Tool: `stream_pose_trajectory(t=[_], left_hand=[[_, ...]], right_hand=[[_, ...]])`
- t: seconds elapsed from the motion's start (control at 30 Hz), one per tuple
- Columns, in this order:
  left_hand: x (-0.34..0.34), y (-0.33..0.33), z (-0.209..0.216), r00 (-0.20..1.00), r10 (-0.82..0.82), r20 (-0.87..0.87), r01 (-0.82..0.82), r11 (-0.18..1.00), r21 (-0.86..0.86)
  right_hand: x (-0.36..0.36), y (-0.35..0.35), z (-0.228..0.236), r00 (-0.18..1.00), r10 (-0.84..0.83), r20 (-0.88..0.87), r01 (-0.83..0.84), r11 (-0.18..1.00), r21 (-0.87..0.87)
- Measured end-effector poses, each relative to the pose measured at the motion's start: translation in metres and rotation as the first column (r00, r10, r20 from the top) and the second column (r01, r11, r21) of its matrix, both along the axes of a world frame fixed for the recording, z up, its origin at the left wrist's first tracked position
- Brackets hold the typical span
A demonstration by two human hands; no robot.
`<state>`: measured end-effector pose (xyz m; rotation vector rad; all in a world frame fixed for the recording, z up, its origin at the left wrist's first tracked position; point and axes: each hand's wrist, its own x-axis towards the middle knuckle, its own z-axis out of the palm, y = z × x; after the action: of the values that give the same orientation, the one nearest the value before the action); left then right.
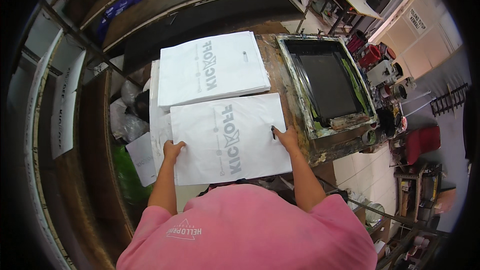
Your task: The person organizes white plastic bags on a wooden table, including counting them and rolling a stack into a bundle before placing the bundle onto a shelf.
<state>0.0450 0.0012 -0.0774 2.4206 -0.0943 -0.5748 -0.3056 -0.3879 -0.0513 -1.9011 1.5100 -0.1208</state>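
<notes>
A flat white bag with grey print lies in front of me, its near part over the table's front edge. My left hand grips its left edge, thumb on top and the other fingers hidden beneath. At the right edge my right hand holds the same bag, beside a small dark handle slot. Just beyond it rests a stack of similar white bags, the top one printed alike and with a slot at its right end.
Right of the bags, a screen-printing frame with dark mesh sits on the stained wooden table. Paint cans crowd beyond it. Racks with long shelves stand at the back and left. Clear plastic bags lie left of the table.
</notes>
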Motion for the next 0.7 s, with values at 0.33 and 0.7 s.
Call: stream_pose_trajectory(t=[0.33, 0.7], left_hand=[[-0.002, 0.008, 0.03, 0.975, 0.047, -0.218, -0.104, 0.96, -0.26], [-0.017, -0.003, 0.057, 0.983, -0.136, -0.128, 0.061, 0.881, -0.47]], right_hand=[[0.005, -0.014, 0.003, 1.0, 0.01, -0.001, -0.01, 0.989, 0.15], [0.011, 0.004, 0.056, 0.982, 0.002, 0.186, -0.07, 0.931, 0.358]])
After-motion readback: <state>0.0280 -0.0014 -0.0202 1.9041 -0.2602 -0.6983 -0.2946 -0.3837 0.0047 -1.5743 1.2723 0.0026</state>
